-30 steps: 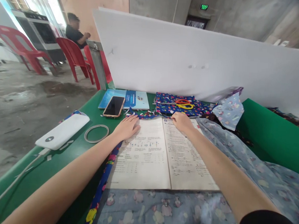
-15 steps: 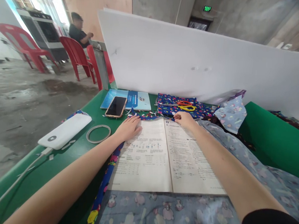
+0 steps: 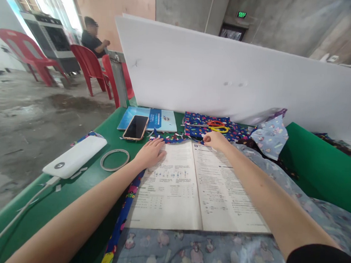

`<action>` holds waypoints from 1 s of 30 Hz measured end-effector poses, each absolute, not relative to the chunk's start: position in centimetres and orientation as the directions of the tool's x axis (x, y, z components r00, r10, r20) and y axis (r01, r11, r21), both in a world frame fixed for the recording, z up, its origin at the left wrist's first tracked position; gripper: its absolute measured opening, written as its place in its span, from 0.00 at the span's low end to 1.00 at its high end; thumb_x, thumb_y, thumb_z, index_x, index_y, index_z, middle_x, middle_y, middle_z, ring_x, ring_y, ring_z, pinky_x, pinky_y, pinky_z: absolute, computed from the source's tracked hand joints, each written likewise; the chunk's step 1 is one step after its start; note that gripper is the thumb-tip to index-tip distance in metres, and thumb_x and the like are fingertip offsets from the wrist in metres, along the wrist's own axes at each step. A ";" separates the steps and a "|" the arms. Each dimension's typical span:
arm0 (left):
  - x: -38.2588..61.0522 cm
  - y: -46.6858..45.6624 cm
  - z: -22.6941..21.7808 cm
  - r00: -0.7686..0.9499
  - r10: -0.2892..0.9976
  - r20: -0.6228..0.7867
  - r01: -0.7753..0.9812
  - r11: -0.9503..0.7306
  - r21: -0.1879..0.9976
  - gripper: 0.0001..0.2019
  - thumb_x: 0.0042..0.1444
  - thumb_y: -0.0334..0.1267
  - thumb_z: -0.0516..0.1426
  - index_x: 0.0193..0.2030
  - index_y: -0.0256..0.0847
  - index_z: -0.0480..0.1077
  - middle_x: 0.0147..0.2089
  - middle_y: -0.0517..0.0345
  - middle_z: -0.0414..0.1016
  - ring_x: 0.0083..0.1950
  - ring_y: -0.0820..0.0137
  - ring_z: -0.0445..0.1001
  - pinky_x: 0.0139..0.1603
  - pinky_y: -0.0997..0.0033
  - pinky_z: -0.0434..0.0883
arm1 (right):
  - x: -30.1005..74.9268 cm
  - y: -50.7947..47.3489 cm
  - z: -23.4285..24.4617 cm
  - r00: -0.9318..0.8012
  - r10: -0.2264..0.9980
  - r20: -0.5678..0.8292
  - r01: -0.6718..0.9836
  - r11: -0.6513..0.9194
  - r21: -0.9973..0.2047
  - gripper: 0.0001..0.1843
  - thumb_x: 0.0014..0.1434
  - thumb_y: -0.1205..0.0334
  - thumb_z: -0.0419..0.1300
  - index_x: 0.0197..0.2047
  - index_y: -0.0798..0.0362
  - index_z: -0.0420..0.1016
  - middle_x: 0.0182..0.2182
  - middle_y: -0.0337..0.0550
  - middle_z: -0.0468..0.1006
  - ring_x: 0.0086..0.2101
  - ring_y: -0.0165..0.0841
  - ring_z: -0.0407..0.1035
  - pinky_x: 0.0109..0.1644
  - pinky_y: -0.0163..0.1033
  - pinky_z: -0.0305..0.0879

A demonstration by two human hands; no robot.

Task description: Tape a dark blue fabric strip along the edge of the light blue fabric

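Note:
An open book (image 3: 172, 191) lies on grey-blue fabric (image 3: 162, 247) printed with small animals. My left hand (image 3: 151, 152) rests flat across the upper left corner of its page, fingers stretched out. Over the top edge of the right page, my right hand (image 3: 217, 140) has thumb and fingers pinched together. What sits between those fingertips is hidden or too small to name. A dark blue patterned fabric edge (image 3: 175, 138) shows along the book's top, and more of it runs down the left side. Scissors (image 3: 219, 129) with red and yellow handles lie just beyond my right hand.
On the green tabletop (image 3: 99, 206) at left are a phone (image 3: 136, 127), a blue booklet (image 3: 164, 119), a ring-shaped roll (image 3: 114, 160) and a white power bank (image 3: 75, 157) with a cable. A white panel (image 3: 226, 75) stands behind. A person (image 3: 92, 39) sits far left near red chairs (image 3: 83, 62).
The view has tilted very slightly, so most things sit a little lower. Both hands hold nearly the same positions on the book.

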State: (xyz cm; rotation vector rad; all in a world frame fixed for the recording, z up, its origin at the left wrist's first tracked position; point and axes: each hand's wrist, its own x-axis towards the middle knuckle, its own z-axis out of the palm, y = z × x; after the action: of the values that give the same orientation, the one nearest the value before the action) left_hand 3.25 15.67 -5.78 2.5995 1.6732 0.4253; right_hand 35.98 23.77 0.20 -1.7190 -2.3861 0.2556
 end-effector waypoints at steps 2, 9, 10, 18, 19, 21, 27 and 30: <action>3.3 15.6 -5.8 0.388 0.896 0.215 0.892 -0.424 0.159 0.27 0.65 0.47 0.44 0.66 0.34 0.58 0.70 0.49 0.57 0.72 0.61 0.52 0.71 0.56 0.51 | 36.1 23.8 0.2 -0.323 0.946 0.010 0.905 0.312 -0.289 0.11 0.49 0.63 0.66 0.38 0.53 0.79 0.36 0.42 0.83 0.39 0.35 0.77 0.42 0.34 0.68; 3.4 15.5 -5.7 0.384 0.899 0.209 0.895 -0.418 0.156 0.27 0.65 0.47 0.44 0.66 0.34 0.58 0.71 0.50 0.56 0.72 0.61 0.52 0.71 0.55 0.51 | 36.2 23.7 -0.2 -0.364 0.931 0.030 0.906 0.361 -0.220 0.15 0.54 0.70 0.58 0.45 0.53 0.78 0.41 0.43 0.82 0.44 0.35 0.75 0.49 0.35 0.67; 3.4 15.5 -5.8 0.383 0.900 0.210 0.896 -0.417 0.155 0.27 0.65 0.47 0.44 0.66 0.34 0.58 0.71 0.50 0.56 0.72 0.61 0.52 0.71 0.55 0.50 | 36.1 23.7 -0.3 -0.350 0.935 0.051 0.914 0.353 -0.201 0.15 0.54 0.71 0.58 0.44 0.52 0.78 0.41 0.42 0.83 0.45 0.35 0.75 0.48 0.35 0.67; 3.3 15.8 -5.9 0.381 0.900 0.209 0.897 -0.415 0.151 0.27 0.65 0.47 0.44 0.66 0.35 0.59 0.70 0.50 0.56 0.72 0.62 0.52 0.72 0.57 0.50 | 36.2 23.5 -0.5 -0.241 0.957 0.161 0.962 0.257 -0.087 0.15 0.54 0.73 0.56 0.42 0.50 0.77 0.39 0.41 0.81 0.41 0.34 0.74 0.43 0.34 0.65; 3.3 15.8 -5.9 0.380 0.901 0.210 0.898 -0.414 0.151 0.27 0.65 0.47 0.45 0.66 0.35 0.59 0.70 0.50 0.57 0.72 0.62 0.52 0.72 0.57 0.50 | 36.2 23.5 -0.5 -0.238 0.960 0.147 0.964 0.251 -0.084 0.15 0.54 0.73 0.56 0.42 0.50 0.77 0.39 0.42 0.81 0.41 0.34 0.74 0.43 0.34 0.64; 3.3 15.7 -5.9 0.380 0.900 0.212 0.897 -0.415 0.151 0.27 0.65 0.47 0.45 0.66 0.35 0.59 0.70 0.50 0.57 0.72 0.62 0.52 0.71 0.57 0.50 | 36.1 23.3 -0.5 -0.229 0.965 0.125 0.968 0.240 -0.076 0.14 0.54 0.73 0.56 0.41 0.50 0.77 0.39 0.42 0.81 0.40 0.35 0.74 0.42 0.34 0.64; 3.3 15.6 -5.9 0.378 0.902 0.210 0.898 -0.413 0.154 0.27 0.65 0.47 0.44 0.66 0.35 0.59 0.71 0.49 0.56 0.72 0.61 0.52 0.71 0.56 0.50 | 36.2 23.1 -0.2 -0.298 0.948 0.115 0.951 0.305 -0.050 0.13 0.52 0.73 0.56 0.37 0.50 0.78 0.37 0.41 0.82 0.40 0.35 0.74 0.44 0.35 0.64; 3.4 15.6 -5.8 0.382 0.900 0.209 0.896 -0.416 0.157 0.27 0.65 0.47 0.44 0.66 0.34 0.59 0.71 0.49 0.56 0.72 0.61 0.52 0.71 0.57 0.50 | 36.5 23.2 -0.1 -0.280 0.955 0.102 0.948 0.292 -0.128 0.13 0.49 0.73 0.58 0.36 0.51 0.77 0.35 0.40 0.82 0.38 0.34 0.75 0.41 0.33 0.65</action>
State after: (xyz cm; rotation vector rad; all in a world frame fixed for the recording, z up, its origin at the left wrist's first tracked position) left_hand 3.35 15.63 -5.83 2.5968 1.6879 0.4113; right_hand 36.55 23.25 -0.12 -1.7796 -2.3925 0.0632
